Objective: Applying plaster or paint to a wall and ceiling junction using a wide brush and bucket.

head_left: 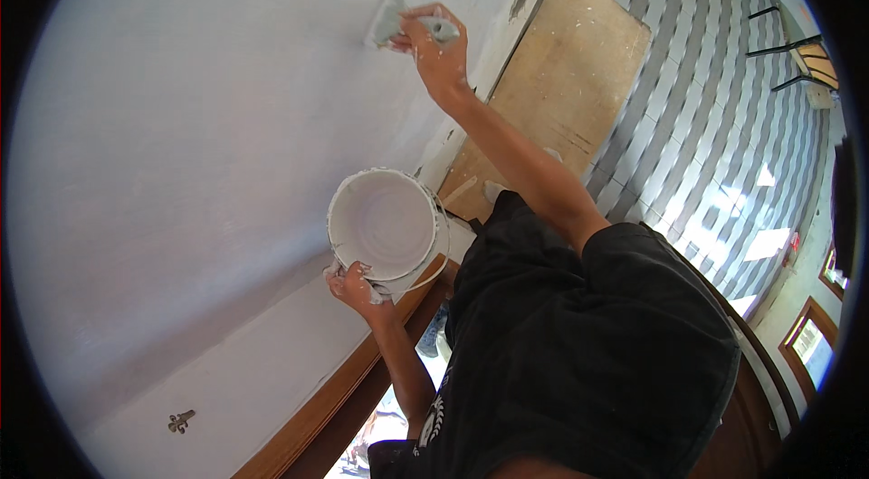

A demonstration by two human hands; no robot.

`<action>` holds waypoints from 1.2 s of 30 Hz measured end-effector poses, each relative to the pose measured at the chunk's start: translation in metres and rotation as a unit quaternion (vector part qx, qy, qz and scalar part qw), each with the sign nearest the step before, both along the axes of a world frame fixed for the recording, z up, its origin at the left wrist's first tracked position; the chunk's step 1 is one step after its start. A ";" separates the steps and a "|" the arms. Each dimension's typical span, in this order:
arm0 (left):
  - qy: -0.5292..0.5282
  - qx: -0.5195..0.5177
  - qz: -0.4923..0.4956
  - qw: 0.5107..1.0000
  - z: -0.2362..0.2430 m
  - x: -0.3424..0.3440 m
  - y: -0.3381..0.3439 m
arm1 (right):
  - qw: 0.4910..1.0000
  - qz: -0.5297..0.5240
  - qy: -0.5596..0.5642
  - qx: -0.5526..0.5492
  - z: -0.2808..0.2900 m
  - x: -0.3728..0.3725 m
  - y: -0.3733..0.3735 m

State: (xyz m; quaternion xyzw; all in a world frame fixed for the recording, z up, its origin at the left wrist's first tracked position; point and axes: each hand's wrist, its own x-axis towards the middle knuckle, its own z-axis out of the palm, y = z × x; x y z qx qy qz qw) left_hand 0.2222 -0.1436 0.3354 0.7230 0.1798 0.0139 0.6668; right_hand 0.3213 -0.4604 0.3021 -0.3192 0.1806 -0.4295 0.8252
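Observation:
My right hand (441, 53) is closed round the pale handle of a wide paintbrush (389, 19), whose whitish bristles are against the pale wall (208, 99). A hole shows near the end of the handle. Lower down, my left hand (359, 291) grips the rim of a white bucket (337, 216), with the fingers smeared white. The bucket is tilted so that its inside faces me, coated in a pale layer; how much paint it holds I cannot tell. Its thin handle hangs down on the right side.
A wooden frame edge (312, 402) runs along the wall's lower end, near a small metal fitting (181, 422). To the right lie a paint-spotted board (575, 62) and a floor with wavy grey stripes (688, 71). A chair (806, 58) stands at the far right.

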 end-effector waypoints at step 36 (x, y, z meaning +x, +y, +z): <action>-0.001 0.020 -0.029 0.999 -0.012 0.010 0.013 | 0.983 -0.061 0.171 0.009 -0.210 -0.002 0.025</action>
